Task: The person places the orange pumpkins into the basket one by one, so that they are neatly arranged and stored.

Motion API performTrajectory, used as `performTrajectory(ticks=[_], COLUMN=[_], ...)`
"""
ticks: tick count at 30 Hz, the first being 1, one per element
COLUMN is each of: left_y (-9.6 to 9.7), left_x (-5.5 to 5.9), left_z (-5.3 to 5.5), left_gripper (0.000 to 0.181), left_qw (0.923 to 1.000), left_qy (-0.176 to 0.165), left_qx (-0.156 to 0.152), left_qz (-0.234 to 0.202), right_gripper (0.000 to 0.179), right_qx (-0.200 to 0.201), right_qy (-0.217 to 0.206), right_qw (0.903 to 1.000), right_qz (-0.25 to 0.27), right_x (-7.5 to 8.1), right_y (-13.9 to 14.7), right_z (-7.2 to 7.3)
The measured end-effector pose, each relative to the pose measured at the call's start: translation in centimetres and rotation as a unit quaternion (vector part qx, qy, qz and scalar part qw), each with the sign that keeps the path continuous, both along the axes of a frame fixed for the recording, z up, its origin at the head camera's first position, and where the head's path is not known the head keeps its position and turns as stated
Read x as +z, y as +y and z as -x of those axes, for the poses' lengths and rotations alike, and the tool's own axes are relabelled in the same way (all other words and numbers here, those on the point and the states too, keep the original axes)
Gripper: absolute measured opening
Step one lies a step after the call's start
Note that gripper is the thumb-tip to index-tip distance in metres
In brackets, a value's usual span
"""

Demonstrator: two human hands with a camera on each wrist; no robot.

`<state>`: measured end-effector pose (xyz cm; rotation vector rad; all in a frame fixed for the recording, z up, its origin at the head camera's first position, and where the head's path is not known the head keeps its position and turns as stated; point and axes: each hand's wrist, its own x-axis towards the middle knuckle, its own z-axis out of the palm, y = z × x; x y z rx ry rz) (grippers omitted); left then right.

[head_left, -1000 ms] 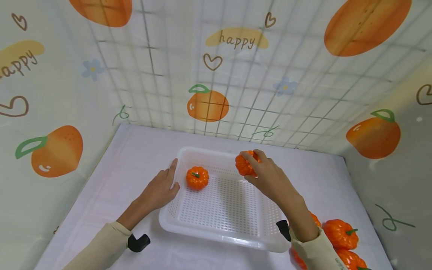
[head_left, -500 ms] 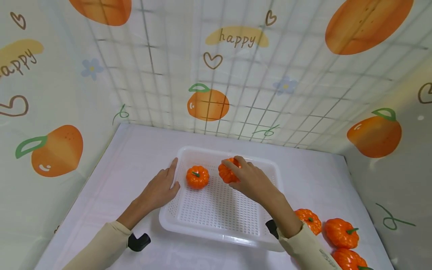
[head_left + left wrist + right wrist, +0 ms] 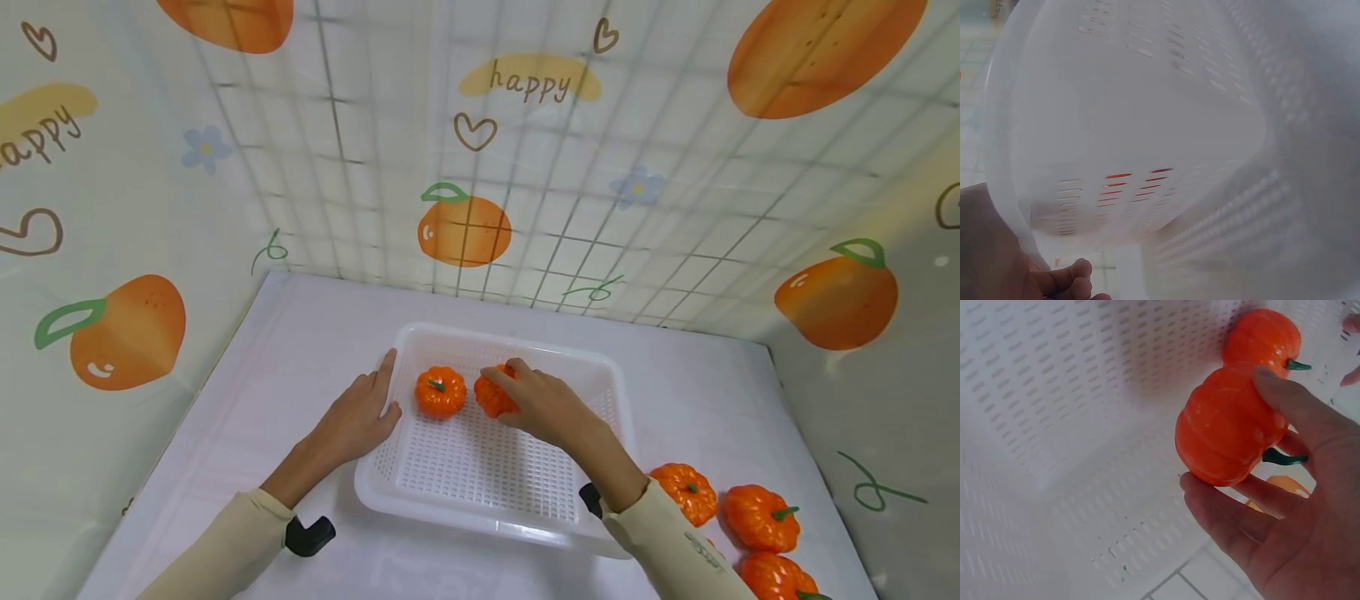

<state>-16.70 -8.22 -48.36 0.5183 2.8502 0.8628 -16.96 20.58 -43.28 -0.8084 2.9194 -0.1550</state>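
Note:
In the head view my right hand (image 3: 551,404) holds a small orange toy pumpkin (image 3: 492,392) low inside the white perforated plastic basket (image 3: 487,527). Thumb and fingers wrap the pumpkin (image 3: 1229,428) in the right wrist view, its green stem turned toward the palm. Just left of it, a second pumpkin (image 3: 440,392) sits in the basket's back left part, stem up. My left hand (image 3: 356,421) grips the basket's left rim, index finger stretched along it and thumb over the inner side. The left wrist view shows the basket's outer wall (image 3: 1129,106) close up.
To the right of the basket several more orange pumpkins (image 3: 761,518) lie on the white tabletop (image 3: 697,383), one partly behind the right sleeve (image 3: 667,542). A fruit-printed white cloth (image 3: 375,167) encloses the back and sides.
My right hand has carried its pumpkin leftward and down into the basket, alongside the other one. The pumpkins at the right are less covered by the arm. My left hand stays put.

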Motion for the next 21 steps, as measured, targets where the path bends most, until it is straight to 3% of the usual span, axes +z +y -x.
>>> performTrajectory(ticks=[12,21], left_y=[-0.1,-0.2], left_x=[-0.2,-0.4], left_z=[0.2,0.5], left_gripper=[0.08,0.079], left_qw=[0.9999,0.9997], left_qy=[0.0,0.024], left_qx=[-0.006,-0.01], left_qz=[-0.011,0.0], right_gripper=[0.07,0.068], right_qx=[-0.001,-0.01], right_qy=[-0.031,-0.033], right_qw=[0.9988,0.9983], right_qz=[-0.039,-0.048], right_x=[-1.7,-2.5], right_y=[-0.7,-1.0], right_z=[0.8,1.1])
